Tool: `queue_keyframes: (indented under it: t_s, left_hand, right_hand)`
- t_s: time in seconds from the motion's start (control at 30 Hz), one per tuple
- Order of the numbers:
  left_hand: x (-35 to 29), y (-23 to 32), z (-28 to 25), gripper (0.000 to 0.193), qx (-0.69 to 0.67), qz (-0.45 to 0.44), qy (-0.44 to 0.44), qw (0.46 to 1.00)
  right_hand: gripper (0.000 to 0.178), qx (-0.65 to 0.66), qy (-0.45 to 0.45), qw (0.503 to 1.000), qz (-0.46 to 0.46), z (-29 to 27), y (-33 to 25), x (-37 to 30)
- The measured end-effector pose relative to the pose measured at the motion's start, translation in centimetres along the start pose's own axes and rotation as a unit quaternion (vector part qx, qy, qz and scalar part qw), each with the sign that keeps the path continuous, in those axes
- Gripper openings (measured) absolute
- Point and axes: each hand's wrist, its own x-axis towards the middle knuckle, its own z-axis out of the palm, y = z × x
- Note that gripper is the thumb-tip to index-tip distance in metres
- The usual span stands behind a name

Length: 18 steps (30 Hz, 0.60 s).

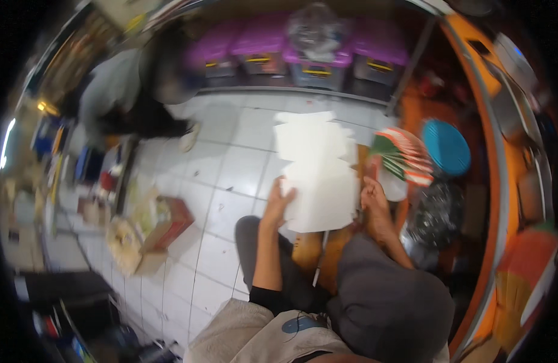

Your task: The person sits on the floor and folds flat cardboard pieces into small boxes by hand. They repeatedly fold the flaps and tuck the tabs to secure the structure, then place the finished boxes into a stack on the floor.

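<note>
A white cut-out sheet (320,175) lies in front of the seated person, above a brown wooden surface (309,251) between the knees, its long axis running away from the body and its far end leaning slightly to the left. Its outline is notched: tabs stand out along the right edge and at the upper left, while the near edge runs almost straight from side to side. The left hand (279,202) grips the left edge of the sheet toward its near half, thumb over the face. The right hand (373,195) is just beside the right edge with its fingers curled; whether it holds anything cannot be told through the blur. Close beyond that hand, a fanned stack of green, white and orange pieces (402,156) hems in the right side, with a round blue lid (446,147) past it and a dark plastic bag (437,215) nearer the body. The widest room is on the left, where white floor tiles (230,166) stretch from the sheet to an open cardboard box (170,222), well apart. Tiles also run from the far edge to a row of purple-lidded bins (318,71), and another person (118,85) bends at the upper left.
</note>
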Motion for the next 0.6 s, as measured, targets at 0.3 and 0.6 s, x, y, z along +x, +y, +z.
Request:
queue_keyframes:
  t_s: [0.3,0.6]
  left_hand:
    - [-3.5,1.2,4.0,0.032,0.199,0.227,-0.104,0.948]
    - [-7.4,5.3,4.5,0.036,-0.139,0.126,-0.090,0.978]
  right_hand:
    - [0.029,-0.343,0.049,0.920,-0.182,5.5,-4.8,-0.7]
    - [0.041,-0.150,-0.029,0.988,-0.020,0.2,-7.0,-0.2]
